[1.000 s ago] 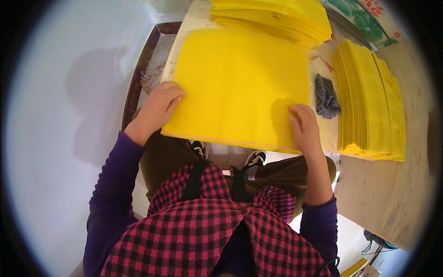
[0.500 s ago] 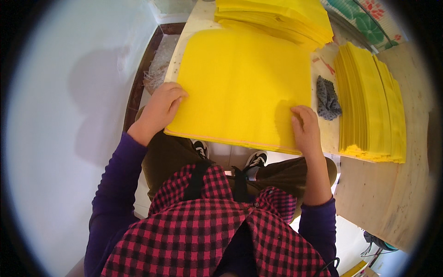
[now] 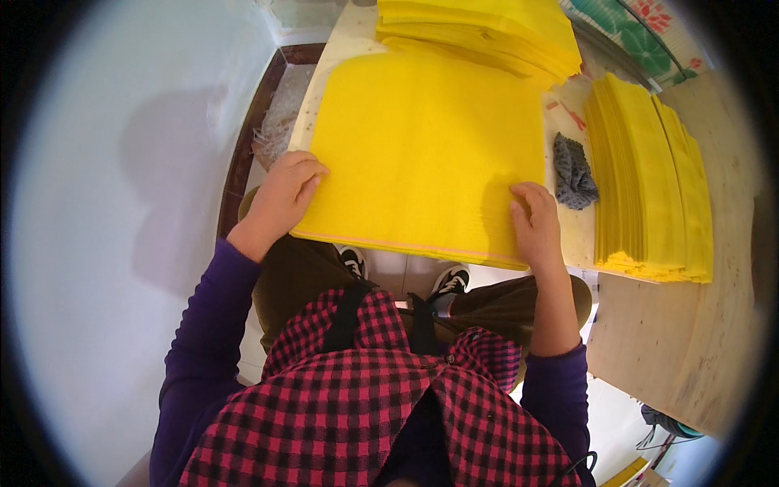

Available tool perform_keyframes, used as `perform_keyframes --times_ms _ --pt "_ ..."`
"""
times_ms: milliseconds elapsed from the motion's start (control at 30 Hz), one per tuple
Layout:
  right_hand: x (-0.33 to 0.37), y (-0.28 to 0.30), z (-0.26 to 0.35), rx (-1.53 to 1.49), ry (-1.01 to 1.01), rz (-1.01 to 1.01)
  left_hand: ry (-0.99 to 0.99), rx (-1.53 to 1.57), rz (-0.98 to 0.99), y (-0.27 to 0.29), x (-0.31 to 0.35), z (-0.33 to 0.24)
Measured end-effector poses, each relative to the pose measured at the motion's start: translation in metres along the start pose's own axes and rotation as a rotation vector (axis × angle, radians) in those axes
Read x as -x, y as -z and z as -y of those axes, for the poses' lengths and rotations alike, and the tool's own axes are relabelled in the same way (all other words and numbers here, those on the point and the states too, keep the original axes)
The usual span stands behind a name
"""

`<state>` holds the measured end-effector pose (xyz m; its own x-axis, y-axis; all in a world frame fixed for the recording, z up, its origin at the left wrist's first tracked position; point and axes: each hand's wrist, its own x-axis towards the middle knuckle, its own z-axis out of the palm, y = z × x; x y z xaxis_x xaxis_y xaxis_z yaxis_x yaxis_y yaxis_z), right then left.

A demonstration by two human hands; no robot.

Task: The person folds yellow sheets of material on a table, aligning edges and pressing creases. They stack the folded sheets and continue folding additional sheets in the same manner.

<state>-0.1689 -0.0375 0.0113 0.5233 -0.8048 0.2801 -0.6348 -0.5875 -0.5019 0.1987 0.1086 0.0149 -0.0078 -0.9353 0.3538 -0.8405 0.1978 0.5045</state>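
A flat pile of yellow fabric sheets [image 3: 422, 154] lies in front of me, its near edge reaching past the table's front. A thin pinkish line runs along that edge. My left hand [image 3: 290, 191] is closed at the pile's left side, fingers curled over the margin. At the right side my right hand [image 3: 535, 223] is closed too, its bent fingers and thumb at the near right corner. Both hands touch the yellow fabric; the undersides of the fingers are hidden.
Behind lies a thick yellow fabric stack [image 3: 479, 32]. Another stack of folded yellow fabric [image 3: 641, 187] stands to the right. A crumpled dark grey cloth [image 3: 575, 172] and a small orange-red object [image 3: 572, 118] sit between. A pale wall [image 3: 122, 243] rises on the left.
My left hand has slid slightly toward me along the left edge. My right hand has stayed nearly in place, and the fabric pile looks almost unchanged.
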Motion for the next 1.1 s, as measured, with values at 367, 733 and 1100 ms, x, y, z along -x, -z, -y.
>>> perform_keyframes --times_ms 367,733,1100 --pt "0.028 0.008 0.010 -0.044 -0.053 0.018 -0.029 0.033 -0.018 0.001 0.019 -0.007" --pt "0.023 0.007 0.011 -0.055 -0.058 0.012 0.016 0.074 -0.041 0.008 0.021 0.000" --pt "0.038 0.024 0.019 -0.107 -0.133 -0.074 0.097 0.061 -0.043 0.005 0.021 0.012"
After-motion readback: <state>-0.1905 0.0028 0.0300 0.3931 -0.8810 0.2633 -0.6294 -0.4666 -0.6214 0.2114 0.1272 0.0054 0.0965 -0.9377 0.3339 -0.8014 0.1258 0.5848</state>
